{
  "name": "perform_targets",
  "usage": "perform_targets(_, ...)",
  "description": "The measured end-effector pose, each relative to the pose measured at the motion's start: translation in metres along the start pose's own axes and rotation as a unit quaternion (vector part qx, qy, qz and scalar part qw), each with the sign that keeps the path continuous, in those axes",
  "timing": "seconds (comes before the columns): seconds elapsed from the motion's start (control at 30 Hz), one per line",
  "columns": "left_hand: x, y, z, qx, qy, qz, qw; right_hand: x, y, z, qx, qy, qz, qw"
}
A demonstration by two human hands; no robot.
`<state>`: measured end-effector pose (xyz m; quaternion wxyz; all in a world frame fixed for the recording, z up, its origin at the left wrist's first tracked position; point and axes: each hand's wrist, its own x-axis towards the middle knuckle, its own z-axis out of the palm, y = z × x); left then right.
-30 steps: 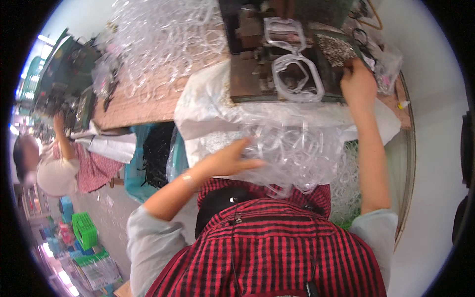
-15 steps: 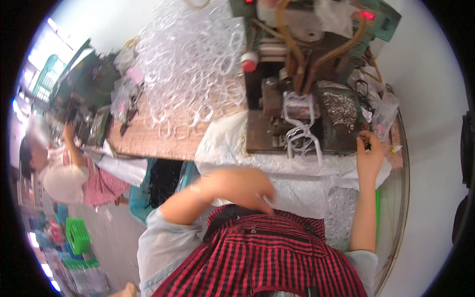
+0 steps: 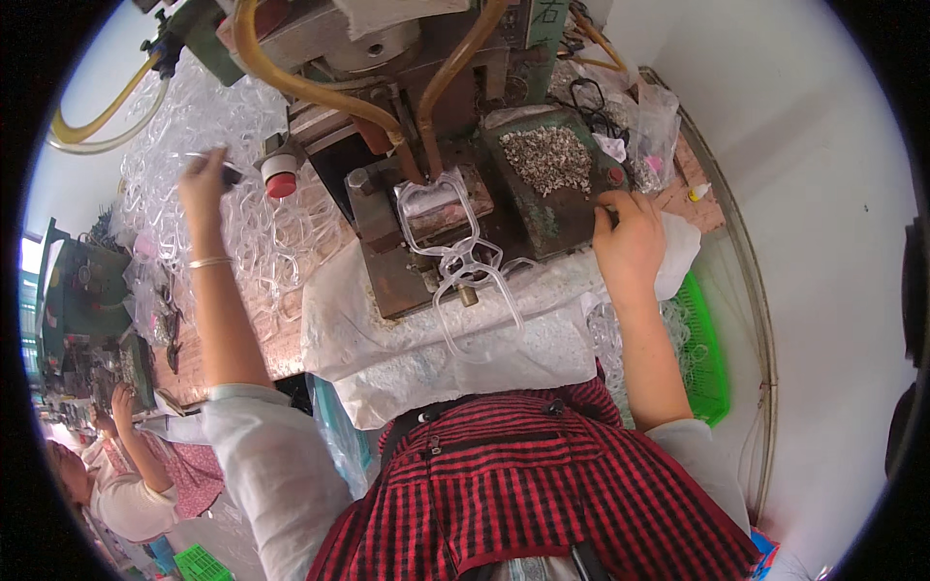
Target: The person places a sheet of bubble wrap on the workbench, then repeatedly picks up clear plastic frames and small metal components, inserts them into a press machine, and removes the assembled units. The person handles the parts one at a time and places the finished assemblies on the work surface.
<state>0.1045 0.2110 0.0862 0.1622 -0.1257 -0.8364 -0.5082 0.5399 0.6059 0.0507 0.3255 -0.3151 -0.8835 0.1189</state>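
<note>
Two clear plastic eyeglass-shaped frames (image 3: 504, 302) lie linked or overlapping on the metal bed of a press (image 3: 395, 300), partly under its brown tubes. My left hand (image 3: 201, 198) is raised over a heap of clear plastic frames (image 3: 145, 165). Its fingers are closed, and a small dark piece shows beside them, too unclear to name. My right hand (image 3: 632, 247) rests at the near right corner of a tray (image 3: 538, 225) of small grey and white bits, close to a red knob (image 3: 615, 176). Its fingers are curled; what they hold, if anything, is hidden.
A red push button (image 3: 281, 184) sticks out at the press's left. White sheeting (image 3: 349, 363) covers the bench front. A green basket (image 3: 705, 358) with clear frames stands at lower right, beside the wall. Another person (image 3: 126, 474) works at a machine on the far left.
My left hand has swung from near my waist up and left to the heap. My right hand stays by the tray corner. The view has turned and moved closer to the press.
</note>
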Motion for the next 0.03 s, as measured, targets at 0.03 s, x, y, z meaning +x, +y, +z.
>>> perform_targets(0.03,0.0088,0.0243,-0.0057,-0.071,-0.029,-0.084,0.994,-0.0009,0.0061,0.0008,-0.022,0.003,0.016,1.0)
